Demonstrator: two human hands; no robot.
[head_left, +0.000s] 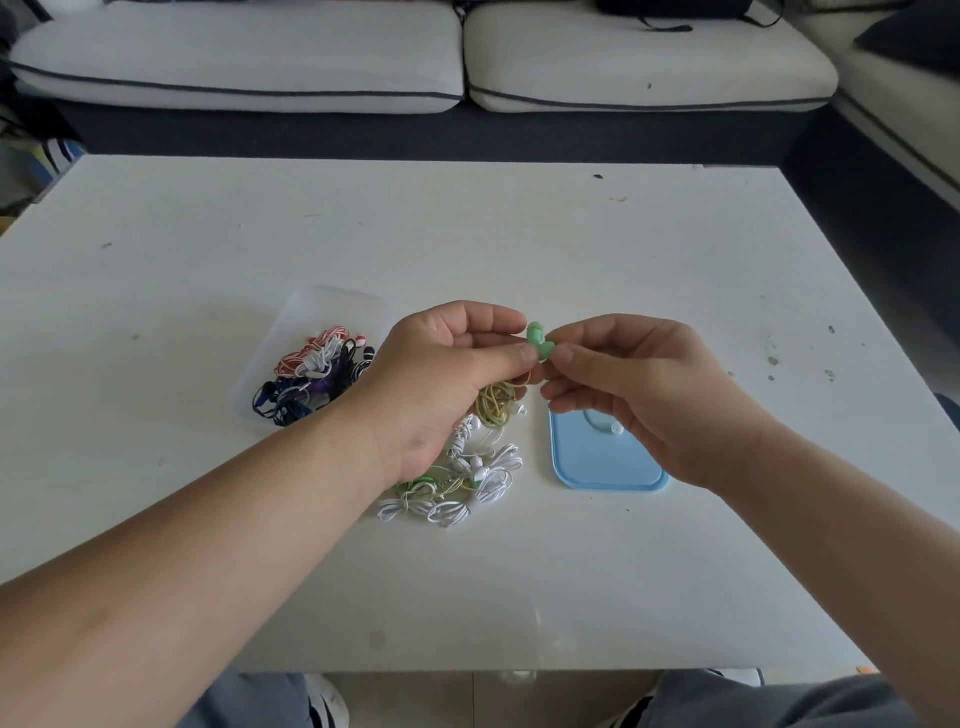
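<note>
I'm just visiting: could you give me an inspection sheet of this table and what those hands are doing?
Surface: white table, scuffed, with small dark specks.
Job's things: green earbuds held above the table, their yellow-green cord hanging coiled beneath.
Clutter: clear container of coloured earphone bundles at left; white earphone pile, some green in it, in the middle; blue lid at right.
Grippers: left hand and right hand both pinch the green earbuds.
Cables: nothing seen beyond the earphone cords.
Surroundings: pale sofa behind the table.
</note>
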